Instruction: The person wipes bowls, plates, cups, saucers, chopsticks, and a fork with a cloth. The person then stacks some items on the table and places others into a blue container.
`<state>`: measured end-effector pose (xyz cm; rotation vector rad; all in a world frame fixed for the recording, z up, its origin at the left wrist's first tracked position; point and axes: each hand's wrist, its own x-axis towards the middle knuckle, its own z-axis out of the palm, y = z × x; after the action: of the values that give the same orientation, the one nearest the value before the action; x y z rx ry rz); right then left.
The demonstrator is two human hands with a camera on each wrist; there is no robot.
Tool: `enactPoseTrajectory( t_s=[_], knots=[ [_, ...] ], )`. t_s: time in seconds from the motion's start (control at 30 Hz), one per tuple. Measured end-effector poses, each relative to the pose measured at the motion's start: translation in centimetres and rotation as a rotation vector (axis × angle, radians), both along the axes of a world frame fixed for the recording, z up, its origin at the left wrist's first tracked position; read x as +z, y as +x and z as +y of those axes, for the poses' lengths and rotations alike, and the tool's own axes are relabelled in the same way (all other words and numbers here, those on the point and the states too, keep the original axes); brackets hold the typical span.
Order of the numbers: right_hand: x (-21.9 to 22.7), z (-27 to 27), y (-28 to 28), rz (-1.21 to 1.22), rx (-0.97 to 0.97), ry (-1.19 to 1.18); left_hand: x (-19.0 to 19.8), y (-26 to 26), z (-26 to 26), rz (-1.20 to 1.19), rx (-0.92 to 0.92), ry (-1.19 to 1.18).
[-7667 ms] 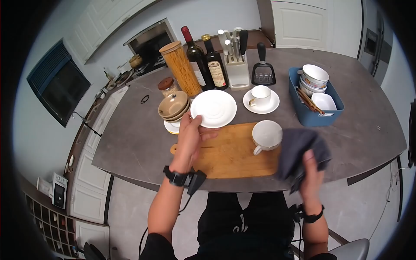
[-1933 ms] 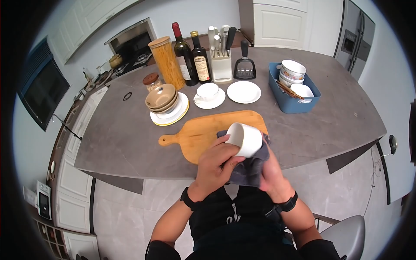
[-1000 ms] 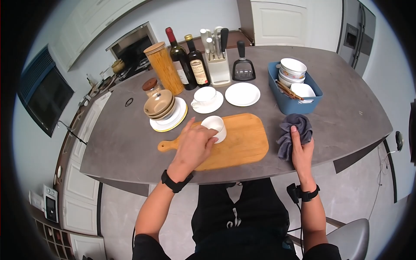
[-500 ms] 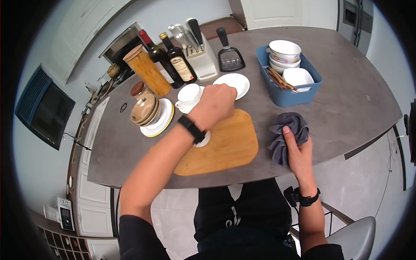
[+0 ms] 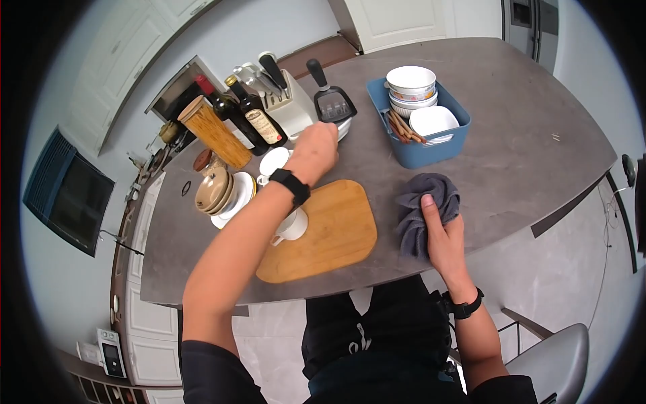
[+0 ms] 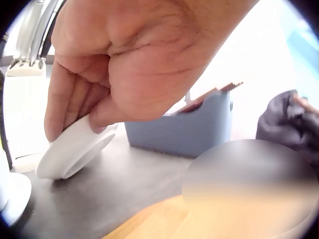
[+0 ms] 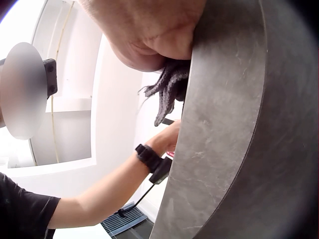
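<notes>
My left hand reaches over the counter and pinches the rim of a white saucer between thumb and fingers. The saucer stands tilted, its lower edge close to the grey counter. On the wooden cutting board sits a white cup, partly covered by my left forearm. Another white cup stands behind that arm, beside the wrist. My right hand grips a bunched dark grey cloth near the front edge of the counter, thumb on top.
A blue basket with bowls and wooden sticks stands right of the saucer. Behind my left hand are a knife block, a black-handled tool and two bottles. Brown bowls are stacked on plates at the left.
The cup held and wiped with the cloth now stands on the board. My left hand let it go, reached to the back and lifted one side of the saucer. The cloth stays in my right hand.
</notes>
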<state>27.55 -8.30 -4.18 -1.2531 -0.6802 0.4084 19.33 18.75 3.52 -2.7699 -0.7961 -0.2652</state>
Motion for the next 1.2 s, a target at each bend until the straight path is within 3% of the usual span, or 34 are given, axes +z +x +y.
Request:
enactPoseTrajectory(
  t_s=[0.17, 0.2, 0.27, 0.33, 0.37, 0.4, 0.43, 0.5, 0.63, 0.7, 0.77, 0.83, 0.9, 0.93, 0.97, 1.03, 1.13, 1.2],
  knots=[
    [-0.5, 0.2, -0.6, -0.070, -0.022, 0.045, 7.3, -5.5, -4.9, -0.215, 0.116, -0.464],
    [-0.3, 0.0, -0.8, -0.052, 0.053, 0.031, 7.4, -7.1, -6.0, -0.226, 0.121, -0.463],
    [0.5, 0.0, -2.0, -0.042, 0.127, 0.009, 6.7, -10.2, -8.4, -0.452, -0.007, -0.962],
    [2.1, 0.3, -5.4, -0.170, 0.150, 0.241, 5.6, -12.3, -12.2, -0.608, -0.085, -1.199],
    [2.7, 0.2, -6.7, -0.288, 0.210, 0.229, 4.2, -13.1, -14.0, -0.714, -0.112, -1.319],
    [3.5, 0.0, -7.9, -0.405, 0.269, 0.219, 3.5, -14.0, -15.7, -0.668, -0.109, -1.295],
    [5.4, -0.3, -8.6, -0.955, 0.185, 0.026, 3.7, -15.6, -17.2, -0.467, -0.096, -0.973],
    [6.9, -0.6, -10.4, -1.150, 0.143, -0.007, 1.4, -17.3, -19.7, -0.713, -0.285, -0.907],
    [8.2, -0.3, -10.2, -1.154, 0.173, -0.011, 1.2, -20.5, -20.8, -0.534, -0.176, -1.137],
    [8.0, 0.5, -9.3, -0.904, 0.188, 0.199, 0.9, -20.9, -21.4, -0.807, -0.269, -1.417],
    [7.9, -0.1, -9.1, -0.431, 0.274, 0.036, 0.8, -21.8, -21.4, -0.833, -0.301, -1.430],
    [7.1, -0.2, -9.2, -0.210, 0.248, 0.041, 0.7, -22.0, -21.3, -0.856, -0.332, -1.445],
    [6.2, -0.3, -9.9, -0.246, 0.213, 0.008, 0.4, -21.6, -21.5, -1.085, -0.340, -1.521],
    [5.4, 0.1, -10.6, -0.179, 0.130, 0.042, -0.1, -21.5, -21.4, -1.088, -0.339, -1.525],
    [4.9, 0.2, -11.2, -0.112, 0.043, 0.077, -0.8, -21.3, -21.2, -1.121, -0.365, -1.467],
    [4.6, -0.1, -12.4, -0.074, 0.075, 0.092, -1.7, -20.6, -21.1, -1.151, -0.394, -1.411],
    [3.8, -0.4, -14.1, 0.187, 0.223, 0.165, -1.7, -20.1, -21.3, -1.263, -0.360, -1.249],
    [3.6, -0.9, -14.4, 0.230, 0.291, 0.093, -1.0, -20.3, -21.7, -0.874, -0.142, -0.835]
  ],
)
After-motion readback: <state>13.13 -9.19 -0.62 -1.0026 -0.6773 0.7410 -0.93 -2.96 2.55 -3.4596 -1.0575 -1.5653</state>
